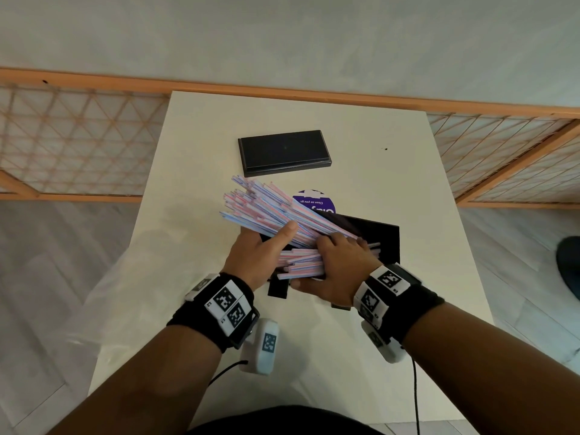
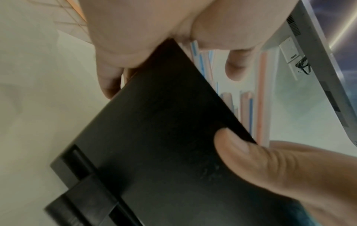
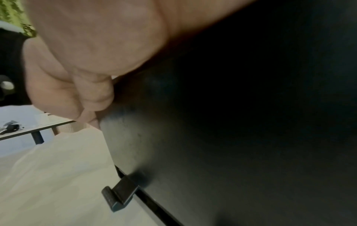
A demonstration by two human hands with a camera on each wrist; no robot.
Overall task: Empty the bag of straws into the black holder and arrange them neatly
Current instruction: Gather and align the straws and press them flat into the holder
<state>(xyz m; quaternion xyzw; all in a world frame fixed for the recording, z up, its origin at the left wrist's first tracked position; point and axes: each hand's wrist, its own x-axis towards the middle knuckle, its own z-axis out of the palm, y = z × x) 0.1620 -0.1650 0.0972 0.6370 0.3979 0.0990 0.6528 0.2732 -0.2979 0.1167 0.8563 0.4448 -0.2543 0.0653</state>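
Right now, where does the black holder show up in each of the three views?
Head: the holder sits centre, mostly hidden by the straws and both hands.
Left wrist: it fills the centre and lower left as a dark flat wall, a thumb pressed on it.
Right wrist: it fills the right side, dark and blurred.
Shared landmark: the white table, also lower left in the right wrist view.

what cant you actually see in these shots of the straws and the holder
- Inside of the black holder: head view, straws and both hands cover it.
- Right hand grip: right wrist view shows only blurred palm and dark holder wall.
- Straw count: too dense and blurred.
- Purple sticker: partly covered by straws and holder.
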